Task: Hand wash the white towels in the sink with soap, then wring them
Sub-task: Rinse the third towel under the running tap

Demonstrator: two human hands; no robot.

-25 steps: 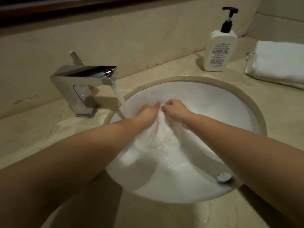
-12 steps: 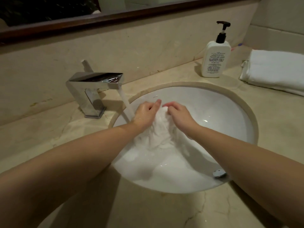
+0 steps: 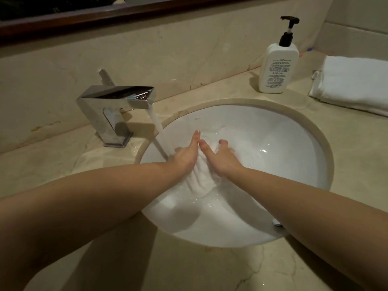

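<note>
Right now the wet towel (image 3: 201, 181) lies bunched in the middle of the sink (image 3: 289, 143), its gathered folds running roughly from the near side toward the far wall, directly beneath and between the two hands. The left hand (image 3: 185, 157) rests on the cloth with fingers stretched forward and flat, its grip slack, pressing rather than clutching; the stream from the faucet (image 3: 117, 101) lands at its outer edge. The right hand (image 3: 220, 158) sits just beside it, fingers spread and slightly bent over the fabric, also not closed round anything that I can make out. Both are about equally near the towel, so either could gather it; the cloth's length lies along the line between the palms, which suggests bunching it inward from both sides.

Shallow water pools in the basin around the towel. No lather is visible, so soaping likely remains to be done; the soap bottle (image 3: 277, 66) stands on the counter (image 3: 210, 269) beyond the rim, nearer the right hand. A folded towel (image 3: 354, 82) lies dry-looking beside it.
</note>
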